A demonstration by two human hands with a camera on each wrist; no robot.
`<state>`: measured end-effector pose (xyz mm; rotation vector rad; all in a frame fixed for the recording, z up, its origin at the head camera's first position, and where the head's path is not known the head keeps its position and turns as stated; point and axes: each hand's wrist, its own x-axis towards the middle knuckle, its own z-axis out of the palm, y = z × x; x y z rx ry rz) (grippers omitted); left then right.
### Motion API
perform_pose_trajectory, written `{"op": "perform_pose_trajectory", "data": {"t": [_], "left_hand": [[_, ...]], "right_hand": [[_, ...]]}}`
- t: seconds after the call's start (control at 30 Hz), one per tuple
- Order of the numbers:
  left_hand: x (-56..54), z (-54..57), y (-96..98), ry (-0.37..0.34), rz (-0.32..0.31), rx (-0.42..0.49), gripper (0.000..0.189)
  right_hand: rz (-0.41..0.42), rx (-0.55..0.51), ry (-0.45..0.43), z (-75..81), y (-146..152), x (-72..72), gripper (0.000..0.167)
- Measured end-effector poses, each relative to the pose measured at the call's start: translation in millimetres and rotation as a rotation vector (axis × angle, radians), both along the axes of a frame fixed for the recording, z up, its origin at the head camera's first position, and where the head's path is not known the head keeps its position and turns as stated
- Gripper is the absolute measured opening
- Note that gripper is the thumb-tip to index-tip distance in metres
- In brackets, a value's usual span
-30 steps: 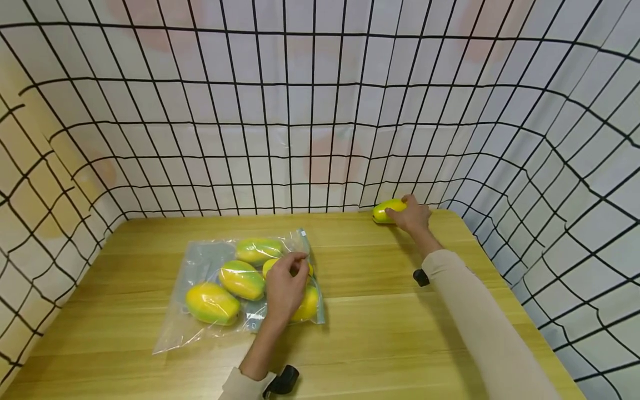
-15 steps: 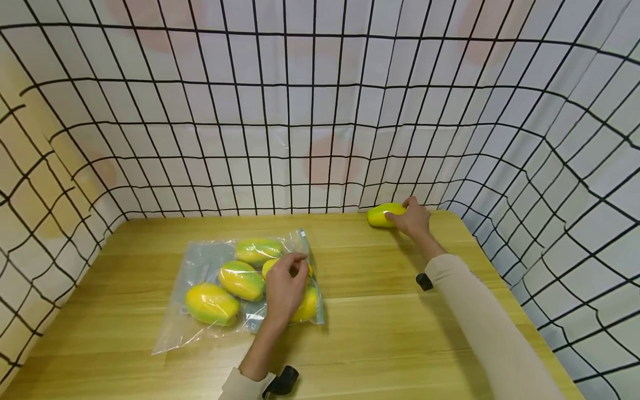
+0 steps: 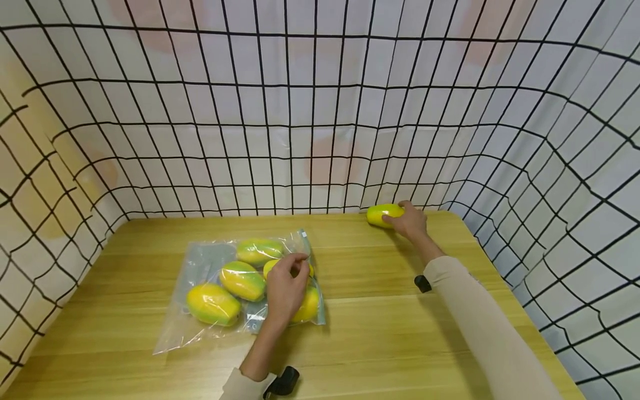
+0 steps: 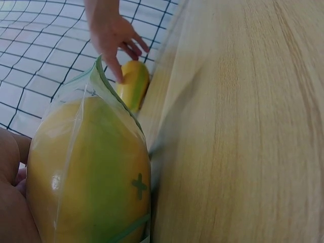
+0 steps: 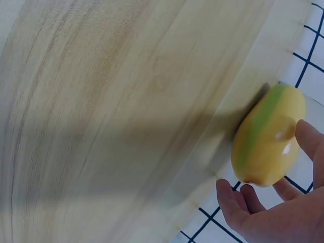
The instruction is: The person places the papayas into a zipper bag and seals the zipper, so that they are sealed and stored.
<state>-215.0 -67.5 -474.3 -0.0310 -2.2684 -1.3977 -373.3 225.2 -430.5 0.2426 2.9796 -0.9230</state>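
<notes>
At the far right edge of the table in the head view, my right hand [image 3: 409, 221] holds a yellow-green mango [image 3: 384, 215] by its right end. The right wrist view has my thumb [image 5: 306, 136] against the mango's side, with other fingers partly behind it. On the left lies a clear zip bag [image 3: 182, 328] with several mangoes [image 3: 212, 304] inside. My left hand [image 3: 286, 283] is over the bag's right side, thumb and fingertips pinching at its open edge. Up close, the left wrist view has a bagged mango [image 4: 91, 172] beside that hand, below the bag's raised lip.
The wooden table [image 3: 380, 333] is walled at the back and sides by white cloth with black grid netting [image 3: 300, 139]. The mango in my right hand is close to the back netting. A black wrist camera [image 3: 282, 380] sits on my left cuff.
The mango at the back has shifted slightly left and toward me along with my right hand, its green side turning. My left hand and the bag have stayed in place.
</notes>
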Motion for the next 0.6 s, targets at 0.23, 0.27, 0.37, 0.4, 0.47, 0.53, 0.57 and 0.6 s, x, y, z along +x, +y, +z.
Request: {"op": "perform_pose_trajectory", "data": {"t": [0.23,0.27,0.37,0.4,0.47,0.53,0.57,0.6], "left_hand": [[0.5,0.9,0.2,-0.009,0.001,0.006,0.017],[0.4,0.6,0.2,-0.009,0.002,0.005,0.017],[0.1,-0.4,0.3,-0.011,0.004,0.003,0.017],[0.0,-0.7,0.3,-0.012,0.004,0.001,0.017],[0.1,-0.9,0.4,-0.011,0.003,0.000,0.017],[0.3,-0.5,0.7,-0.010,0.002,-0.001,0.018],[0.5,-0.2,0.8,-0.010,0.002,-0.002,0.018],[0.6,0.1,1.0,-0.010,0.003,-0.002,0.017]], "right_hand": [[-0.009,-0.011,0.030,-0.2,-1.4,2.0,0.072],[-0.011,-0.007,0.031,-0.7,-1.3,1.8,0.073],[-0.015,-0.003,0.029,-2.2,-0.9,0.5,0.073],[-0.017,-0.005,0.027,-2.5,-1.1,0.3,0.073],[-0.020,-0.010,0.023,-3.3,-0.9,-0.1,0.073],[-0.021,-0.016,0.025,-3.8,-1.3,0.1,0.072],[-0.024,-0.026,0.025,-4.0,-1.4,0.3,0.072],[-0.024,-0.034,0.024,-4.3,-1.5,1.0,0.072]]}}
